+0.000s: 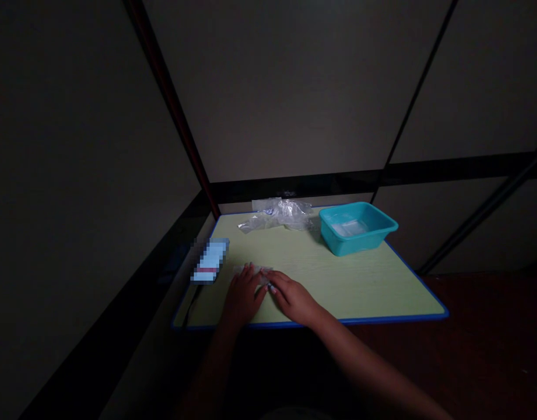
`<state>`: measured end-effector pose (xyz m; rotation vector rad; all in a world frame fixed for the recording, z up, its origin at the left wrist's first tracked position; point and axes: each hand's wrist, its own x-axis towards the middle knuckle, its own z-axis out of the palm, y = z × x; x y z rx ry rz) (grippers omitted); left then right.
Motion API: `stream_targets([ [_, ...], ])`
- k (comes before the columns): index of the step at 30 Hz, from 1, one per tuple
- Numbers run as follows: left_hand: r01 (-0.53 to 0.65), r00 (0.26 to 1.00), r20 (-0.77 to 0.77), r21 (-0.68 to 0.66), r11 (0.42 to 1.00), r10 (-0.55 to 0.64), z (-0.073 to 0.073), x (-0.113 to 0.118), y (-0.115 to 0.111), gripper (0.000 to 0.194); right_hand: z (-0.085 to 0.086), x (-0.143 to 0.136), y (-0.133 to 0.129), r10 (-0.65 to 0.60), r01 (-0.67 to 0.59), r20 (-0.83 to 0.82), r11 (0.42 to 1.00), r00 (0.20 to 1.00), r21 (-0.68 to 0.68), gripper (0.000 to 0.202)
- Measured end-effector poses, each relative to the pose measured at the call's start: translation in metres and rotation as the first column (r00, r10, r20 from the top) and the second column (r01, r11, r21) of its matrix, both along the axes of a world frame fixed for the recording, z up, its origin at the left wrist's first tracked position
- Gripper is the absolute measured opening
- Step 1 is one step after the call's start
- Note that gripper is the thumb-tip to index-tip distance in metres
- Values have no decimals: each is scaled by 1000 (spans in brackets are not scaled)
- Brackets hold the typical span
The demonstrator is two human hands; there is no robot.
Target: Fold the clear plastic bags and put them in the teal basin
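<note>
My left hand [243,293] and my right hand [293,297] rest side by side on the pale green table [360,280], near its front edge. Both press on a small clear plastic bag [260,271] that lies flat under the fingertips. Most of that bag is hidden by my fingers, and what is inside cannot be made out.
A teal plastic tub [356,226] with clear bags inside stands at the back right. A crumpled heap of clear plastic [278,214] lies at the back centre. A blurred light-blue flat object [210,260] sits at the left edge. Dark partition walls close in behind and left.
</note>
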<state>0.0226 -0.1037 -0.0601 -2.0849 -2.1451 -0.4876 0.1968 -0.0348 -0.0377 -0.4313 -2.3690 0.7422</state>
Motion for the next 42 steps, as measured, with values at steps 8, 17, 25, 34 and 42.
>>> stream_targets([
  [8, -5, 1000, 23, -41, 999, 6, 1, -1, 1, 48, 0, 1, -1, 27, -27, 15, 999, 1000, -29, 41],
  [17, -144, 989, 31, -28, 989, 144, 5, 2, 0, 52, 4, 5, -3, -18, 12, -91, 998, 996, -67, 37],
  [25, -155, 964, 210, -53, 986, 163, 6, -8, -2, 45, -3, 8, 1, -88, -28, -312, 937, 946, -347, 30],
  [34, -27, 612, 789, -52, 998, 58, 33, -10, -12, 46, 11, 7, 8, -192, 137, -374, 976, 907, -170, 54],
  [42, 282, 40, 985, -170, 944, 166, 48, 21, -12, 60, 35, 6, 26, 28, -223, -302, 741, 953, -634, 43],
])
